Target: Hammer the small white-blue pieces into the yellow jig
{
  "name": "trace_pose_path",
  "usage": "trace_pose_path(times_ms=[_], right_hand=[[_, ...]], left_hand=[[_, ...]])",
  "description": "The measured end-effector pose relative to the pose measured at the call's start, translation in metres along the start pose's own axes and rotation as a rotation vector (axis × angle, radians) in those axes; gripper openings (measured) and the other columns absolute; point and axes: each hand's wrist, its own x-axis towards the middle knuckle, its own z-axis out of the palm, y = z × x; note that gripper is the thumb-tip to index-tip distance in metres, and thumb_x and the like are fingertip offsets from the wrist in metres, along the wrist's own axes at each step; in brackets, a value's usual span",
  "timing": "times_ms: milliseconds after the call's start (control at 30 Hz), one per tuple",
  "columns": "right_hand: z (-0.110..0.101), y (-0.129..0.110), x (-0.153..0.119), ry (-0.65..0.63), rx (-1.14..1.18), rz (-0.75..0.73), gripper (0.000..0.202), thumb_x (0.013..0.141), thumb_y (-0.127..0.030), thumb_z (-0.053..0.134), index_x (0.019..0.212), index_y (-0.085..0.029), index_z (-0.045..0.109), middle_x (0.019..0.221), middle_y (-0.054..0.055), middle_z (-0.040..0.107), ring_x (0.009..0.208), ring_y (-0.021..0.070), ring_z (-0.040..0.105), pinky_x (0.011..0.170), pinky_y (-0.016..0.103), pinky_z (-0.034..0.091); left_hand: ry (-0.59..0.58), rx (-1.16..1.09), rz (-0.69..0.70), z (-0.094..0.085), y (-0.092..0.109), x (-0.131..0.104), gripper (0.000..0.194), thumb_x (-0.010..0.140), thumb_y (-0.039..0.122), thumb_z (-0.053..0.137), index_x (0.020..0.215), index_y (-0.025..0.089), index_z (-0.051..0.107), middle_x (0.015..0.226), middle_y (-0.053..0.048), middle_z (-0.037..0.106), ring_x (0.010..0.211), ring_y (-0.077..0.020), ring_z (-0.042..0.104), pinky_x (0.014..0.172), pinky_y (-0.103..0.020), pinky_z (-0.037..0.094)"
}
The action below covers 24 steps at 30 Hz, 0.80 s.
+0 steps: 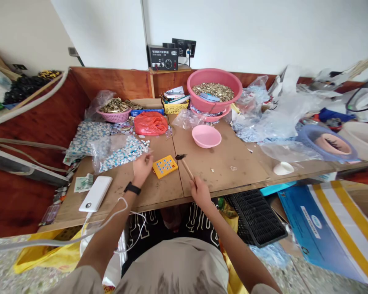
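My right hand [200, 192] grips the wooden handle of a small hammer [187, 168], its dark head raised just right of a yellow tray [165, 166]. Several small blue-and-white pieces sit in rows on that flat tray. At the tray's left, my left hand [142, 168], with a black band on the wrist, has its fingers curled together at the edge of a heap of small blue-and-white pieces [125, 153]. Whatever lies between those fingertips is too small to make out. The heap spills from a clear plastic bag.
Behind the tray are a red plastic bag [151, 123], a pink bowl [206, 136] and a large pink basin [214, 107] of brass-coloured parts. A white power bank [95, 194] with a cable lies left. Plastic bags [266, 122] crowd the right; a black crate [257, 216] is below.
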Motion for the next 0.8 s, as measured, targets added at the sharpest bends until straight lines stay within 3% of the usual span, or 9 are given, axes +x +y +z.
trace_pose_path(times_ms=[100, 167, 300, 400, 500, 633, 733, 800], right_hand=[[-0.002, -0.004, -0.002, -0.107, -0.072, 0.028, 0.015, 0.111, -0.037, 0.061, 0.108, -0.025, 0.07, 0.076, 0.005, 0.067, 0.069, 0.0241, 0.059, 0.067, 0.031, 0.031], [-0.004, -0.008, 0.001, -0.097, -0.002, 0.03, 0.016, 0.11, -0.04, 0.065, 0.108, -0.026, 0.07, 0.078, 0.006, 0.068, 0.07, 0.0239, 0.059, 0.067, 0.031, 0.032], [0.003, -0.014, 0.015, 0.058, 0.386, 0.047, 0.037, 0.11, -0.062, 0.061, 0.1, -0.027, 0.062, 0.077, 0.002, 0.06, 0.072, 0.0222, 0.055, 0.065, 0.03, 0.039], [0.019, -0.014, 0.025, -0.038, 0.724, 0.224, 0.056, 0.1, -0.082, 0.063, 0.091, -0.028, 0.05, 0.071, -0.005, 0.049, 0.058, 0.0153, 0.043, 0.052, 0.026, 0.035], [0.03, -0.008, 0.031, -0.159, 0.931, 0.387, 0.066, 0.088, -0.091, 0.07, 0.096, -0.029, 0.05, 0.068, -0.01, 0.044, 0.047, 0.0089, 0.03, 0.041, 0.021, 0.023], [0.033, -0.002, 0.034, -0.147, 1.006, 0.406, 0.065, 0.088, -0.088, 0.076, 0.101, -0.028, 0.052, 0.068, -0.011, 0.046, 0.044, 0.0061, 0.03, 0.038, 0.018, 0.022], [0.032, -0.001, 0.034, -0.165, 0.997, 0.407, 0.065, 0.089, -0.087, 0.076, 0.1, -0.027, 0.053, 0.069, -0.011, 0.048, 0.044, 0.006, 0.031, 0.037, 0.018, 0.024], [0.031, 0.0, 0.034, -0.179, 0.991, 0.407, 0.064, 0.089, -0.086, 0.077, 0.099, -0.028, 0.053, 0.069, -0.011, 0.048, 0.045, 0.006, 0.032, 0.037, 0.017, 0.025]], left_hand=[[0.025, 0.12, -0.056, -0.003, -0.006, 0.054, 0.037, 0.11, 0.04, 0.052, 0.125, 0.022, 0.082, 0.12, -0.013, 0.088, 0.108, -0.0293, 0.08, 0.097, -0.038, 0.056], [0.031, 0.168, -0.074, -0.004, -0.009, 0.088, 0.036, 0.109, 0.039, 0.053, 0.122, 0.023, 0.083, 0.123, -0.015, 0.088, 0.113, -0.0319, 0.079, 0.099, -0.04, 0.054], [0.004, 0.244, -0.09, 0.001, -0.015, 0.142, 0.035, 0.107, 0.037, 0.055, 0.113, 0.021, 0.086, 0.119, -0.02, 0.087, 0.115, -0.0377, 0.077, 0.105, -0.049, 0.05], [-0.063, 0.283, -0.062, 0.007, -0.017, 0.168, 0.028, 0.1, 0.038, 0.065, 0.102, 0.019, 0.086, 0.107, -0.021, 0.086, 0.115, -0.0396, 0.075, 0.109, -0.052, 0.047], [-0.152, 0.288, 0.002, 0.011, -0.018, 0.182, 0.019, 0.09, 0.039, 0.077, 0.085, 0.021, 0.083, 0.093, -0.018, 0.083, 0.116, -0.041, 0.073, 0.114, -0.054, 0.045], [-0.219, 0.253, 0.086, 0.012, -0.015, 0.184, 0.018, 0.084, 0.035, 0.081, 0.072, 0.023, 0.077, 0.087, -0.018, 0.08, 0.119, -0.0436, 0.073, 0.118, -0.057, 0.044], [-0.228, 0.187, 0.136, 0.012, -0.009, 0.171, 0.014, 0.089, 0.033, 0.076, 0.085, 0.022, 0.083, 0.1, -0.019, 0.085, 0.118, -0.0416, 0.076, 0.115, -0.053, 0.049], [-0.234, 0.128, 0.164, 0.015, -0.004, 0.154, 0.023, 0.096, 0.035, 0.069, 0.102, 0.022, 0.087, 0.113, -0.015, 0.088, 0.114, -0.0366, 0.078, 0.109, -0.047, 0.055]])
